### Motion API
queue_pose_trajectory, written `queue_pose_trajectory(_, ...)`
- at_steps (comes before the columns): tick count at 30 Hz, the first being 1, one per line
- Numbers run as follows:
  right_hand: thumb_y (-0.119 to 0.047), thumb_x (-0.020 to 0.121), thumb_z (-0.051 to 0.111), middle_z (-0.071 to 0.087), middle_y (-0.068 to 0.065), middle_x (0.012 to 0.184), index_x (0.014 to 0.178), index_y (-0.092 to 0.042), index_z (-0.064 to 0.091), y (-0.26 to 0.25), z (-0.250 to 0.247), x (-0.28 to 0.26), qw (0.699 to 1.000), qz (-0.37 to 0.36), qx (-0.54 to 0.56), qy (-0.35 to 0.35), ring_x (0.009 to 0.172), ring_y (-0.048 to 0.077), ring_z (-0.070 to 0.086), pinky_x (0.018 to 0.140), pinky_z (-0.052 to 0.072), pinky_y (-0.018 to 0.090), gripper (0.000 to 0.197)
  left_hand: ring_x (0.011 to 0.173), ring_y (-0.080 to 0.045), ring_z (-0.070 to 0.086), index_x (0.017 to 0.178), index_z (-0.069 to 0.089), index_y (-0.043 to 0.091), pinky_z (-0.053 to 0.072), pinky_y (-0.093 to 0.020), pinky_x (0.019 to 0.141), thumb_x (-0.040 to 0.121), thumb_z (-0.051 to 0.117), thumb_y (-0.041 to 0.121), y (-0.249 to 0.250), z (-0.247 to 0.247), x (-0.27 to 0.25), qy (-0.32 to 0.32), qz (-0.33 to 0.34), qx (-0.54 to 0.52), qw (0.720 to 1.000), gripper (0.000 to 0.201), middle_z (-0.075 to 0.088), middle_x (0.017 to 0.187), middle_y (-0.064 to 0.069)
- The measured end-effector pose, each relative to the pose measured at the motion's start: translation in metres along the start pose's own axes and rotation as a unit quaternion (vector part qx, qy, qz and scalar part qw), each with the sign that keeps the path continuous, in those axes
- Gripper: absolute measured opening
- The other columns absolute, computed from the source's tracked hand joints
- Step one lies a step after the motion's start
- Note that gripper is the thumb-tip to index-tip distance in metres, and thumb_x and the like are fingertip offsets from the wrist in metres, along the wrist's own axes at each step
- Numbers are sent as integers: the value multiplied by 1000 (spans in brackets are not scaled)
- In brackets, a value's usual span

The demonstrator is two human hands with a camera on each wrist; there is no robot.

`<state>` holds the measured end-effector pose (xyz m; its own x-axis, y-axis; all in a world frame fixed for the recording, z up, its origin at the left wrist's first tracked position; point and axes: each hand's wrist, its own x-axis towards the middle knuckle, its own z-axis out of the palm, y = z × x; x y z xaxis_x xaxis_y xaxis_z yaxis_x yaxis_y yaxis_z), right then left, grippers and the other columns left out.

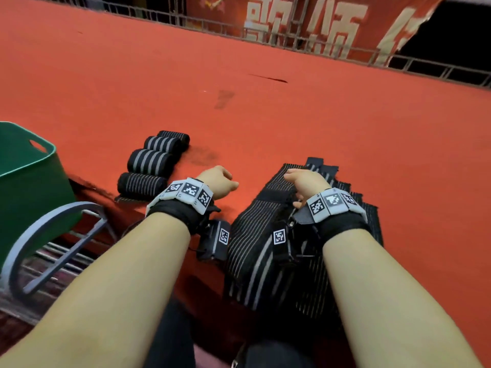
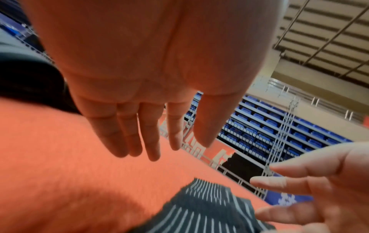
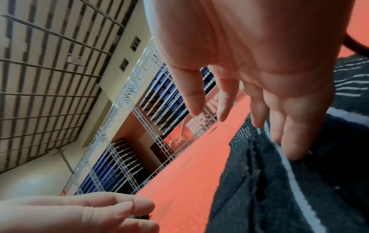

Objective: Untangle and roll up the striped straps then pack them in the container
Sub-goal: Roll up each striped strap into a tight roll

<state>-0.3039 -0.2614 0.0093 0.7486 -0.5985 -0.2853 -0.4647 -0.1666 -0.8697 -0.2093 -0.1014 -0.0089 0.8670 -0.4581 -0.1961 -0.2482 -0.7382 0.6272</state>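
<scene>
A pile of loose black straps with pale stripes (image 1: 268,235) lies on the red carpet in front of me and shows at the bottom of the left wrist view as the strap pile (image 2: 201,209). My right hand (image 1: 305,181) hovers over its far end, fingers straight and holding nothing; the right hand (image 3: 249,94) has its fingertips just above the dark straps (image 3: 299,181). My left hand (image 1: 220,180) floats over bare carpet left of the pile, and the left hand (image 2: 151,110) is open and empty. Several rolled straps (image 1: 152,163) lie in a row further left. A green container (image 1: 29,181) stands at the far left.
A grey metal chair frame (image 1: 55,240) sits at the carpet's near left edge beside the container. A metal railing (image 1: 292,38) and a red banner (image 1: 305,25) bound the far side. Red carpet (image 1: 265,115) stretches beyond the straps.
</scene>
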Motion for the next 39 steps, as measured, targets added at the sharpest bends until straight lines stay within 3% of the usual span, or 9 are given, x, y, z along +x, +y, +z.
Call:
queue_pose_trajectory(5,-17,93,54,56,21,121,126,-1,53,18,-20,25,998,67,19,-3,121,34,52,101,44,45,37,104,-24,56,113,60,11,41,-30,90,92,56,27,22,31,22,-64,12,33,997,27,62,108,-9)
queue_pose_trajectory(8,-19,94,55,53,16,121,101,-9,58,22,-25,38,995,94,37,1,117,32,53,100,45,45,13,69,-23,51,73,51,18,40,-27,64,93,55,25,30,46,37,-93,7,44,995,22,51,70,-3)
queue_pose_trajectory(11,-16,93,54,53,16,126,102,-10,56,23,-25,47,991,109,71,-5,122,33,51,98,47,42,11,58,-18,45,64,37,22,34,-25,50,93,53,25,38,55,48,-108,2,64,992,34,48,71,-5)
queue_pose_trajectory(16,-12,94,53,45,18,136,131,-1,46,24,-23,61,991,108,82,0,122,33,49,98,47,46,39,48,-17,36,63,32,22,28,-24,47,93,52,23,50,63,59,-115,4,72,991,36,41,59,-4)
queue_pose_trajectory(20,-13,93,55,49,8,100,92,-7,51,27,-16,66,985,133,109,-7,108,26,52,92,51,42,8,54,-20,44,67,40,20,34,-25,48,92,54,23,48,65,62,-114,-8,54,992,29,49,70,-6)
queue_pose_trajectory(26,-7,89,61,52,9,70,64,-11,43,31,-12,67,986,115,113,-39,61,17,51,68,45,26,30,78,-25,53,115,57,2,40,-28,57,93,55,25,41,61,60,-118,8,101,988,32,58,92,-10)
queue_pose_trajectory(30,4,86,58,55,10,82,108,-12,49,25,-13,57,986,83,130,-59,60,15,51,61,42,22,29,55,-21,48,112,52,9,38,-20,41,93,56,23,38,51,52,-124,-18,-20,992,25,53,72,-7)
queue_pose_trajectory(33,8,87,53,53,9,103,130,-14,49,18,-14,47,985,30,153,-80,71,15,57,56,44,18,48,82,-22,57,111,54,19,48,-31,68,89,60,27,31,41,51,-112,-2,-114,987,24,63,101,-8)
queue_pose_trajectory(39,-13,91,58,64,-1,94,115,-19,55,2,-6,24,961,-8,231,-153,81,13,62,66,47,21,25,104,-29,63,101,57,23,48,-48,95,90,58,20,22,13,35,-76,72,-244,964,11,66,111,-10)
